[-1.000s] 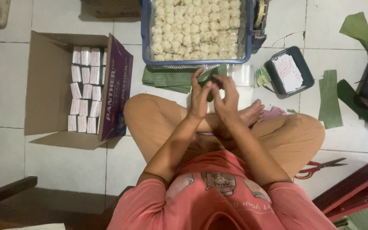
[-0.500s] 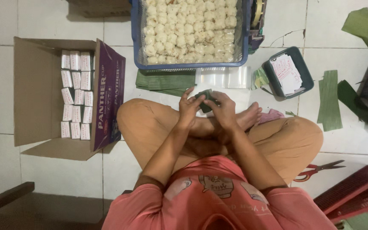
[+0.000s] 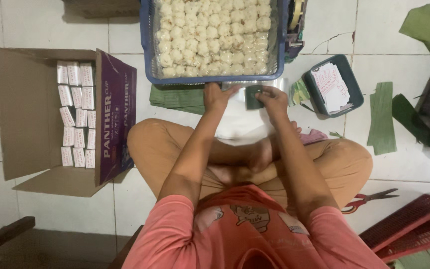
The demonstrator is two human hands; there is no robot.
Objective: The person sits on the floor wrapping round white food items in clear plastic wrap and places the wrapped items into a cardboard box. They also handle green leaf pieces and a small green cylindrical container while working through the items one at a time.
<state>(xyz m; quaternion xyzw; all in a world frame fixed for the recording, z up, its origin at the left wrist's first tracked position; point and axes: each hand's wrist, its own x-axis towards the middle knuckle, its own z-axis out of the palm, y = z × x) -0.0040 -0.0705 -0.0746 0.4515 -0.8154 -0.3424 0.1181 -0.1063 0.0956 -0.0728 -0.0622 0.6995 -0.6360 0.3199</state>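
Green leaf packet (image 3: 253, 96) in right-hand grip (image 3: 273, 100)

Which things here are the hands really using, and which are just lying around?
Being used:
- left hand by the blue basket of white snack balls
- right hand holding a small green leaf-wrapped parcel
- clear plastic sheets

Just lying around:
- red-handled scissors
- cardboard box of little white packets
- loose leaf strip
- red crate
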